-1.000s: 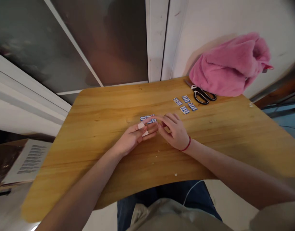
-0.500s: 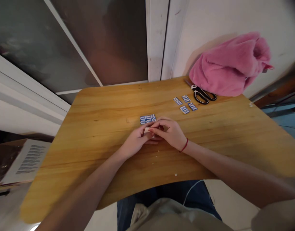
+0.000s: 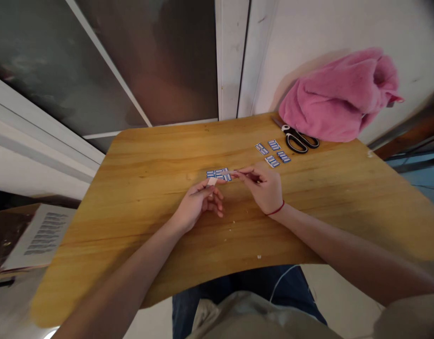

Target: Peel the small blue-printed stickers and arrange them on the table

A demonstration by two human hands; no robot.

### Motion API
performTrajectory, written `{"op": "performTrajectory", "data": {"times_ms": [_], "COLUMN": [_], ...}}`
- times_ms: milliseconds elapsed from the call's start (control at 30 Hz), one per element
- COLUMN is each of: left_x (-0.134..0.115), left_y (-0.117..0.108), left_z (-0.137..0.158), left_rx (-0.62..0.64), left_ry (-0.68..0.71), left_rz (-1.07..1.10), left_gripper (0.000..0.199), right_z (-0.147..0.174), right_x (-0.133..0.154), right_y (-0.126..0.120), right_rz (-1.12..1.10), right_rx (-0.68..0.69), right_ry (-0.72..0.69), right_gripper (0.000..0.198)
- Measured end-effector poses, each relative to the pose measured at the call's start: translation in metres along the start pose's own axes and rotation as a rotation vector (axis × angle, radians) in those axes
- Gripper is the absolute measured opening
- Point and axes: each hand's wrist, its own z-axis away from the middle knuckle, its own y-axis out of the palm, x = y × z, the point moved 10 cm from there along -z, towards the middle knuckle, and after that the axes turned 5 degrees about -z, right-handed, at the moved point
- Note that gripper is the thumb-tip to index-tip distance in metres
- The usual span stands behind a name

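My left hand [image 3: 195,203] pinches a small white piece of paper or card [image 3: 212,181] between thumb and forefinger, its other fingers loosely curled. To its right, my right hand [image 3: 265,188] has thumb and fingertips pressed together; a pale sliver seems to show at the tips, too small to name. Just beyond both hands lies a group of small white pieces with blue borders [image 3: 218,174], partly hidden by the fingers. More blue-bordered pieces [image 3: 272,161] lie farther back on the right.
Black-handled scissors [image 3: 296,140] lie at the back right of the wooden table [image 3: 149,188], beside a pink plush bundle [image 3: 333,101] against the wall. White crumbs [image 3: 259,256] dot the near side. A cardboard box [image 3: 36,238] stands left of the table.
My hands have come apart: the right has moved right and slightly away from the left. The white piece stays in my left hand, which has shifted a little left.
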Motion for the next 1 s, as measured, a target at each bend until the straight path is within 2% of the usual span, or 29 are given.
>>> {"op": "performTrajectory", "data": {"times_ms": [100, 167, 300, 367, 533, 633, 733, 767, 867, 1000], "left_x": [-0.001, -0.002, -0.003, -0.007, -0.010, -0.022, -0.054, -0.062, -0.061, -0.056], "left_y": [0.006, 0.007, 0.006, 0.004, -0.011, -0.038, -0.071, -0.075, -0.085, -0.079], "left_z": [0.002, 0.003, 0.003, 0.003, 0.003, 0.002, 0.006, 0.005, -0.004, -0.014], "left_rx": [0.036, 0.026, 0.004, -0.018, -0.152, -0.301, -0.497, -0.521, -0.501, -0.469], "left_ry": [0.006, 0.007, 0.004, 0.038, 0.084, 0.141, 0.290, 0.327, 0.270, 0.282], "left_rz": [0.129, 0.193, 0.206, 0.148, -0.092, -0.258, -0.626, -0.768, -1.028, -1.219], "left_gripper": [0.009, 0.011, 0.031, 0.031, 0.025, 0.026, 0.022, 0.021, 0.025, 0.026], "right_z": [0.008, 0.016, 0.021, 0.021, 0.023, 0.025, 0.025, 0.025, 0.024, 0.021], "right_x": [0.017, 0.025, 0.031, 0.032, 0.037, 0.034, 0.028, 0.027, 0.029, 0.030], "right_y": [0.018, 0.029, 0.039, 0.041, 0.045, 0.049, 0.052, 0.052, 0.050, 0.044], "right_rz": [0.167, 0.263, 0.421, 0.457, 0.473, 0.498, 0.567, 0.579, 0.571, 0.559], "right_rx": [0.183, 0.276, 0.340, 0.361, 0.376, 0.376, 0.366, 0.358, 0.322, 0.276], "right_ry": [-0.199, -0.309, -0.390, -0.409, -0.464, -0.477, -0.443, -0.436, -0.442, -0.430], "right_gripper": [0.021, 0.024, 0.028, 0.029, 0.031, 0.029, 0.030, 0.029, 0.027, 0.024]}}
